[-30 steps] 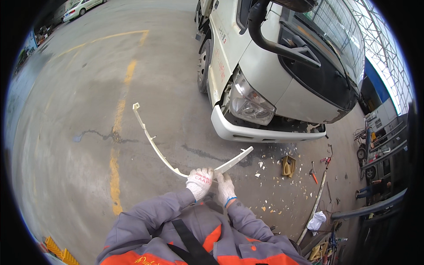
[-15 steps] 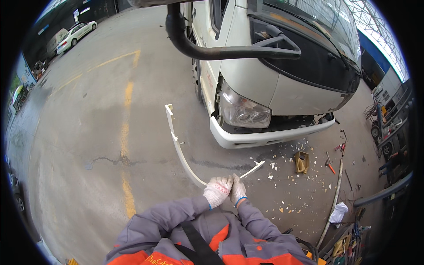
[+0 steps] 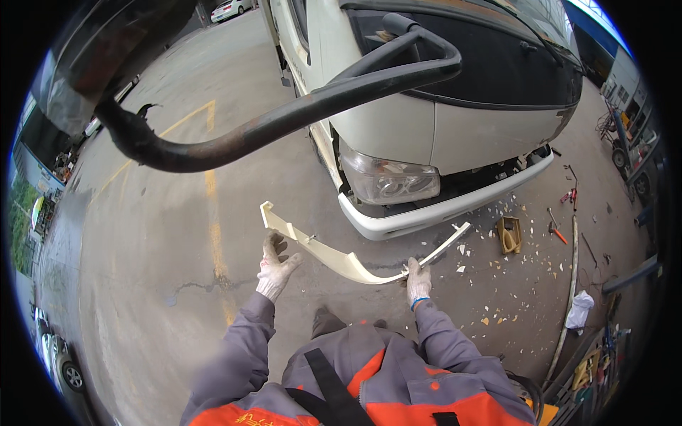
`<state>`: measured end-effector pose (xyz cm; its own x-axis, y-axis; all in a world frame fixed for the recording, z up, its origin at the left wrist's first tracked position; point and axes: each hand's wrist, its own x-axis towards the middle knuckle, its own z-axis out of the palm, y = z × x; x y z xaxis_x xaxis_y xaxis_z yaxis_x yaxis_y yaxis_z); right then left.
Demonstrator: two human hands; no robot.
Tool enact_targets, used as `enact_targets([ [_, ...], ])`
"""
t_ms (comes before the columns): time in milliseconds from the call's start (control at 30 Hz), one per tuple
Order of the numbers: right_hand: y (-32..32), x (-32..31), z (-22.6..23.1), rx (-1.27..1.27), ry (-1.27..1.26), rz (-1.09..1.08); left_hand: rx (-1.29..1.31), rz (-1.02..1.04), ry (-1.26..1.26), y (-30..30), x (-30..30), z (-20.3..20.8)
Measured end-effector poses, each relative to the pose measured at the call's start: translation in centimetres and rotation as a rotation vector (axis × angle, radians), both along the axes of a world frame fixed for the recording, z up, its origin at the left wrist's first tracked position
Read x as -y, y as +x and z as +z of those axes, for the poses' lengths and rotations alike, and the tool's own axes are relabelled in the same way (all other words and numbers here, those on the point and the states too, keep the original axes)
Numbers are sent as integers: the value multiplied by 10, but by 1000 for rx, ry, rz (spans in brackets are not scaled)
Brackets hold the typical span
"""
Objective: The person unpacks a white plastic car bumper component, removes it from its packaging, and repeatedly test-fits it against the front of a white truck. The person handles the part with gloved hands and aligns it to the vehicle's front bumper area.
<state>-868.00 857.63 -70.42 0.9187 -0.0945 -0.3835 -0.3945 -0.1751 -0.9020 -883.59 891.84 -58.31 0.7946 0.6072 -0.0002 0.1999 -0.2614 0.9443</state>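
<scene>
A long, curved cream-white trim strip (image 3: 348, 266) is held up in front of me, its broader end to the left and its thin end to the right. My right hand (image 3: 418, 280), in a white work glove, grips it along the narrow part with the thumb on top. My left hand (image 3: 275, 268), gloved too, is just below the broad end, fingers and thumb spread; whether the fingertips touch the strip I cannot tell. Beyond it stands a white truck with a headlight (image 3: 391, 181) and a white front bumper (image 3: 398, 226).
The truck's black mirror arm (image 3: 284, 128) crosses overhead. Broken white fragments (image 3: 490, 284) litter the floor around a tan plastic housing (image 3: 509, 235). Farther right lie an orange-handled hammer (image 3: 559, 233), a long pole (image 3: 570, 284) and a crumpled white bag (image 3: 579, 310).
My hands, close together before, have moved apart. The left hand has let go of the strip's middle and moved left toward its broad end. The strip is raised and turned; my view has shifted closer to the truck.
</scene>
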Motion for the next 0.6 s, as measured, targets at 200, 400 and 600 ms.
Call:
enact_targets([
  [200,-3,-36,31,114,130,-144,135,-217,-337,49,-35,7],
  [400,0,-68,-8,240,280,-315,31,-464,-337,87,-81,6],
  [600,1,-105,-29,171,358,-474,-48,-650,-289,105,-133,-6],
])
